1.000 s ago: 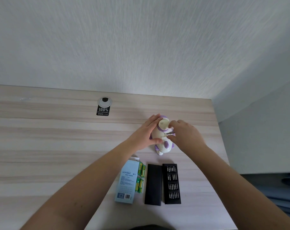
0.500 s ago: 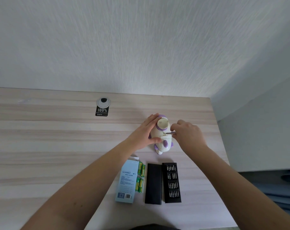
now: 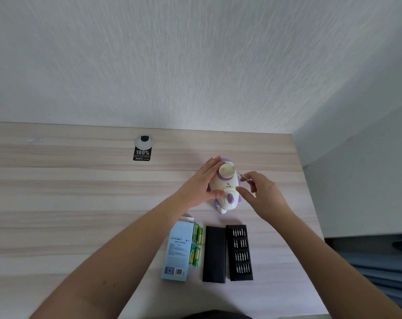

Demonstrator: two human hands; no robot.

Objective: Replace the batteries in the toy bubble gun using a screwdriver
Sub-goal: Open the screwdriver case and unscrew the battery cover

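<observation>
The left hand (image 3: 201,185) grips the bubble gun (image 3: 226,187); the right hand (image 3: 260,193) pinches a screwdriver (image 3: 243,177) beside it, near the table (image 3: 80,203) edge.

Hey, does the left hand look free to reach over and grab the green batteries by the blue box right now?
Probably not yet. The left hand grips the bubble gun to steady it, so it would have to let go. Otherwise the green batteries lie uncovered beside the blue box, with nothing visible over them.
</observation>
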